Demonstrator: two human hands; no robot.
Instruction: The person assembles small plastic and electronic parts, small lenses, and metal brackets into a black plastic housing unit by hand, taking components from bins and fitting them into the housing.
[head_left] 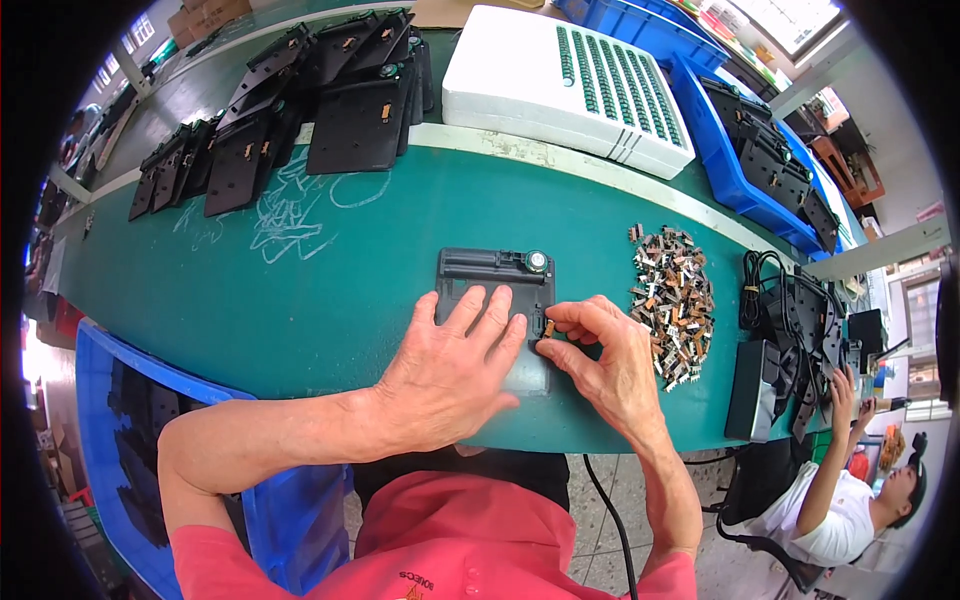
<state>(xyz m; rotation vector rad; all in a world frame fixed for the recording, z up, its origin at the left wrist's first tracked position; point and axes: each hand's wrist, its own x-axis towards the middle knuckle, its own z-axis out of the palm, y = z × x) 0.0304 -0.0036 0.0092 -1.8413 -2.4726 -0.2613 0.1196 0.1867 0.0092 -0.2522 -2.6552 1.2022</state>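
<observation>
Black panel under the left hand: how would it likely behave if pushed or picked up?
The black panel is probably stiff, since it looks like moulded plastic. Lying flat on the green table, it would likely slide rather than tip. The round silver piece at its far right corner may make that end slightly heavier.

Pretty bright room tbh: big green-topped workbench (260,320) over grey speckled floor tiles (630,490), a slim off-white post (882,250) off to the right, and a white-framed window (787,20) blazing away up top right.
</observation>
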